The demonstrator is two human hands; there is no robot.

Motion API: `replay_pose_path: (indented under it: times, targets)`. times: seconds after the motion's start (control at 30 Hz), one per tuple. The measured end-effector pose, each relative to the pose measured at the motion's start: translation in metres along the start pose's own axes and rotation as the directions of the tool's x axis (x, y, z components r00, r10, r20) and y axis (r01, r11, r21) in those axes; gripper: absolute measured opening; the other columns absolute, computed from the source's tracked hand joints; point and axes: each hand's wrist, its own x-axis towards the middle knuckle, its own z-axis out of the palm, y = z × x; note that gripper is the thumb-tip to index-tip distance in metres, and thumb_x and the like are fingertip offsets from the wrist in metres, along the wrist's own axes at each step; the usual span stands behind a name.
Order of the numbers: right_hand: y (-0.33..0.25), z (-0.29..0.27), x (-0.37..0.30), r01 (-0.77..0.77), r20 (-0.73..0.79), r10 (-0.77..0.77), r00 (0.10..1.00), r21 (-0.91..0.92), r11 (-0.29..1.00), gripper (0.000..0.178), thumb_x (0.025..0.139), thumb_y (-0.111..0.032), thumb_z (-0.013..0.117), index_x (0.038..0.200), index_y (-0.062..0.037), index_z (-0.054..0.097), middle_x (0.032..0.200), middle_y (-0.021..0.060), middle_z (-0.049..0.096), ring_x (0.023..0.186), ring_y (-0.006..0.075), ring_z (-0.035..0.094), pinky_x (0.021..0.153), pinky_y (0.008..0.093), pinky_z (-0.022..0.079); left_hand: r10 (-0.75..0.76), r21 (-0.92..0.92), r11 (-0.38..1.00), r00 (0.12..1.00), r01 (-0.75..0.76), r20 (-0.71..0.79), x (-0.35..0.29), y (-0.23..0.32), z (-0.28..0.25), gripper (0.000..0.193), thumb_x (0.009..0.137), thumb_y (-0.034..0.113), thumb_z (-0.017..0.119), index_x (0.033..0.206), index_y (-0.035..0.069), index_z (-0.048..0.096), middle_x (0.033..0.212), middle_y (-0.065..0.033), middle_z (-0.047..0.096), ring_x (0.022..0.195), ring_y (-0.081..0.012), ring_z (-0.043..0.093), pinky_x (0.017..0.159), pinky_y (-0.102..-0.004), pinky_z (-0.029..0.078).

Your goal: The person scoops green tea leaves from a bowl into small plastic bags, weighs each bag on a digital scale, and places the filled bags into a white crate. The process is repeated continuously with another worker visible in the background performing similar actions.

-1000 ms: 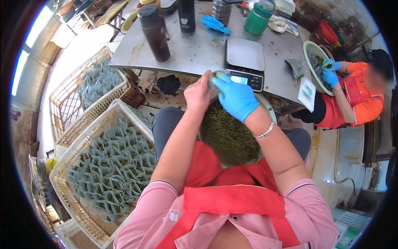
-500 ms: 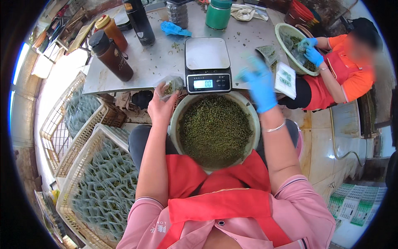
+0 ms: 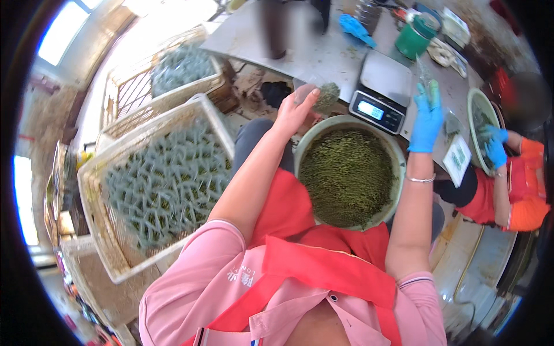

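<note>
Left fingers: the bare left hand (image 3: pixel 297 109) is closed around the clear film of a small bag (image 3: pixel 328 98), the thumb over its near side; green stuff bulges out past the fingertips.
Held bag: it hangs in the air at the table's edge, near the basin's far rim and to the left of the scale, touching neither as far as I can see. Whether its mouth is sealed, I can't tell.
Right fingers: the blue-gloved right hand (image 3: pixel 427 118) points up beside the scale, fingers close together and green at the tips. A filmy clear piece (image 3: pixel 423 70) shows just beyond them; I can't tell whether they grip it.
Scale: the digital scale (image 3: pixel 385 81) sits between the hands, its display lit.
Basin: the round basin (image 3: pixel 400 173) stands between the knees, with a broad bed of loose green grains (image 3: pixel 346 176).
Already bagged: rows of filled bags (image 3: pixel 164 179) stand packed in the near crate (image 3: pixel 92 207); more bags (image 3: pixel 182 69) lie in the far crate (image 3: pixel 120 95).
Left over: plenty, I'd judge, with that much loose in the basin and the held bag outside the crates.
Across the table: a co-worker's gloved hands (image 3: pixel 495 144) are in a pale bowl (image 3: pixel 474 104), near a white pack (image 3: pixel 457 160).
</note>
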Motion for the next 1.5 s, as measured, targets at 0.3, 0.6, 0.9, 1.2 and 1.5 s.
replay_pose_path:
  times: [0.3, 0.6, 0.9, 1.2, 1.5]
  targets:
    - [0.007, -0.004, -0.075, -0.221, 0.134, 0.215, 0.967, 0.035, 0.975, 0.047, 0.089, -0.009, 0.046, 0.134, 0.0019, 0.039, 0.127, 0.0123, 0.05, 0.107, 0.0254, 0.054, 0.092, 0.0364, 0.043, 0.277, 0.442, 0.896, 0.728, 0.039, -0.627, -0.147, 0.073, -0.236, 0.04, 0.091, 0.041, 0.049, 0.109, 0.008, 0.062, 0.074, -0.0134, 0.066, 0.068, -0.022, 0.066, 0.071, -0.0315, 0.048]
    - [-0.012, -0.008, -0.13, -0.435, 0.335, 0.442, 0.832, -0.102, 0.895, 0.036, 0.092, -0.01, 0.044, 0.127, -0.0016, 0.048, 0.126, 0.0098, 0.052, 0.092, 0.0182, 0.059, 0.084, 0.0312, 0.047, 0.397, 0.274, 0.243, 0.162, 0.931, -0.903, -0.372, 0.101, -0.475, 0.065, 0.09, 0.055, 0.028, 0.124, 0.003, 0.047, 0.113, -0.0237, 0.058, 0.103, -0.0399, 0.056, 0.088, -0.0487, 0.043]
    - [0.029, -0.008, -0.149, -0.281, 0.53, 0.366, 0.765, -0.236, 0.93, 0.039, 0.087, -0.006, 0.055, 0.126, -0.0024, 0.051, 0.118, 0.0115, 0.057, 0.093, 0.0194, 0.06, 0.082, 0.0281, 0.048, -0.106, 0.385, 0.28, 0.427, 0.879, -0.898, -0.378, -0.007, -0.531, 0.07, 0.08, 0.049, 0.05, 0.126, -0.003, 0.044, 0.117, -0.0268, 0.055, 0.111, -0.0378, 0.053, 0.097, -0.0414, 0.038]
    - [0.062, 0.011, -0.191, 0.131, 0.449, 0.434, 0.781, -0.798, 0.588, 0.046, 0.077, -0.024, 0.064, 0.119, -0.0086, 0.055, 0.109, 0.0186, 0.06, 0.099, 0.0343, 0.059, 0.086, 0.0427, 0.046, 0.537, 0.806, 0.486, 0.612, 0.338, -0.581, -0.269, 0.019, -0.406, 0.053, 0.082, 0.03, 0.062, 0.124, -0.001, 0.05, 0.122, -0.0195, 0.054, 0.114, -0.0307, 0.051, 0.095, -0.0397, 0.04]
    - [0.034, -0.013, -0.182, -0.255, 0.341, 0.468, 0.815, -0.515, 0.818, 0.02, 0.075, -0.014, 0.064, 0.094, -0.0076, 0.065, 0.094, 0.0138, 0.065, 0.085, 0.0287, 0.063, 0.076, 0.0375, 0.049, 0.374, 0.603, 0.549, 0.816, -0.578, 0.441, -0.124, 0.051, -0.013, 0.022, 0.079, 0.019, 0.064, 0.1, 0.013, 0.064, 0.083, -0.008, 0.066, 0.074, -0.0244, 0.064, 0.064, -0.0353, 0.051]
